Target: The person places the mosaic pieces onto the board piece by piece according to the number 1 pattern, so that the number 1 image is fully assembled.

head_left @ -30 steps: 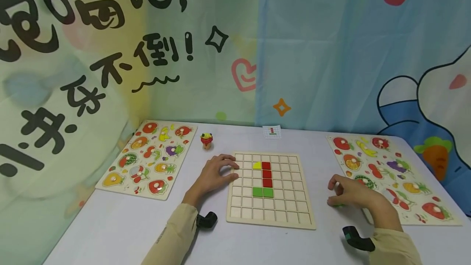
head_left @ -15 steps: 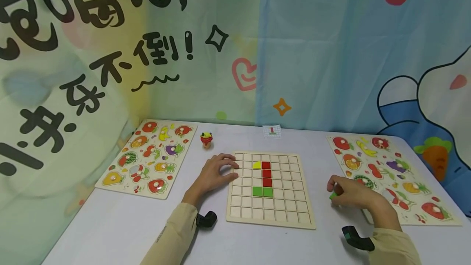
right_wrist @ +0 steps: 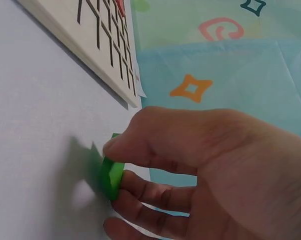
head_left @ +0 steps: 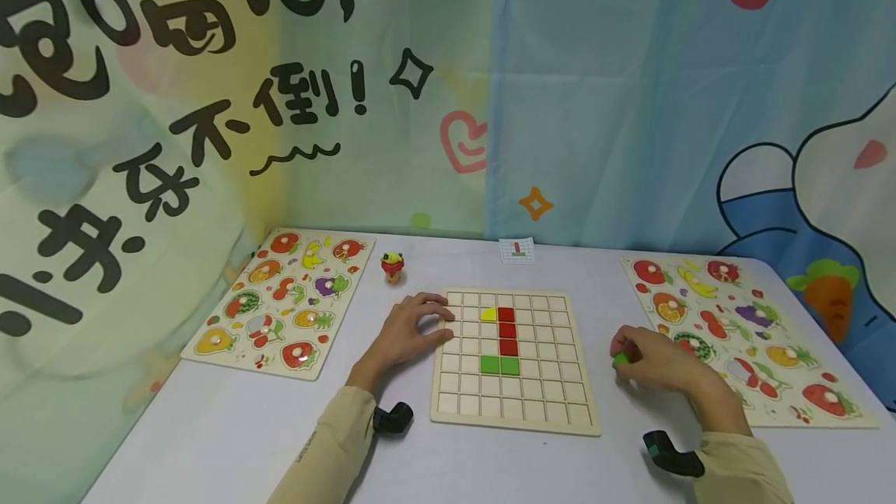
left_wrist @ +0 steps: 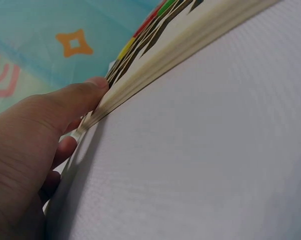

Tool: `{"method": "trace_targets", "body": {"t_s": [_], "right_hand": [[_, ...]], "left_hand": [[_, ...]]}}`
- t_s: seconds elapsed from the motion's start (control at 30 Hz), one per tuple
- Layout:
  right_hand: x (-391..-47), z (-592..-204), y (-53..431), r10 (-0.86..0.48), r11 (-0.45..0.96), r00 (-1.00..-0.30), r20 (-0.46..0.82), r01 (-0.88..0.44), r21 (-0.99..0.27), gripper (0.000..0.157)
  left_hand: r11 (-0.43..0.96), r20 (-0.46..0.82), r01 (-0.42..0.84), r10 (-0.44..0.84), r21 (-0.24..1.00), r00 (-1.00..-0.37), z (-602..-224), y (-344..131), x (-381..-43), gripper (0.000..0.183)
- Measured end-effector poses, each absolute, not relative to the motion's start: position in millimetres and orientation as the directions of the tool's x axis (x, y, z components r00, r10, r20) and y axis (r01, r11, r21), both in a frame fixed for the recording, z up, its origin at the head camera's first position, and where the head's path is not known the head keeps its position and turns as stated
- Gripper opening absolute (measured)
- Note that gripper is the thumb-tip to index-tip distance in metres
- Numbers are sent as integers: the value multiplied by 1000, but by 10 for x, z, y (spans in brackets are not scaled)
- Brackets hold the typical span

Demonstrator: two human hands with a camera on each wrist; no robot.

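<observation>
A wooden grid board point(head_left: 514, 426) lies on the table with one yellow piece point(head_left: 488, 315), a column of red squares point(head_left: 507, 331) and two green squares point(head_left: 500, 365) in its cells. My left hand point(head_left: 402, 331) rests at the board's left edge; in the left wrist view its thumb point(left_wrist: 93, 87) touches the rim, the other fingers alongside. To the right of the board, my right hand point(head_left: 661, 360) pinches a small green block point(right_wrist: 112, 172) between thumb and fingers. The block's shadow falls close beside it on the table; the fingers cover part of it.
Fruit puzzle boards lie at the left point(head_left: 280, 302) and right point(head_left: 756, 341), the right one partly under my right arm. Behind the grid board are a small toy figure point(head_left: 393, 267) and a pattern card point(head_left: 517, 250). A printed curtain point(head_left: 595, 99) hangs along the table's back edge.
My right fingers have picked up the green block from the table and moved slightly left toward the grid board with it. The left hand has stayed in place.
</observation>
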State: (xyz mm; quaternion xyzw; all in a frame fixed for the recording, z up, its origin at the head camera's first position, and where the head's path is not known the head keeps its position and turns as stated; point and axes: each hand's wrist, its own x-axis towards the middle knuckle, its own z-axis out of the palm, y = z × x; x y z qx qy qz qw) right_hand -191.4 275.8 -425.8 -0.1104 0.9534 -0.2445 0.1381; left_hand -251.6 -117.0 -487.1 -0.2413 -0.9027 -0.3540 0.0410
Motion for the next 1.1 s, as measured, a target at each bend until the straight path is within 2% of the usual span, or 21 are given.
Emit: {"method": "trace_targets", "body": {"t_s": [0.27,0.5,1.1], "right_hand": [[-1897,-4210,2667,-263,830,-943,-203,-114,-546,24],[-1897,-4212,2593,-343,776,-936,-77,-236,-585,20],[-1949,-4292,2349,-387,745,-920,66,-354,-566,13]], "left_hand": [[617,270,486,413,619,-870,-4878,-1177,-2504,23],[631,272,496,423,597,-865,-4913,-1187,-2526,23],[633,256,484,422,604,-870,-4881,-1194,-2526,23]]}}
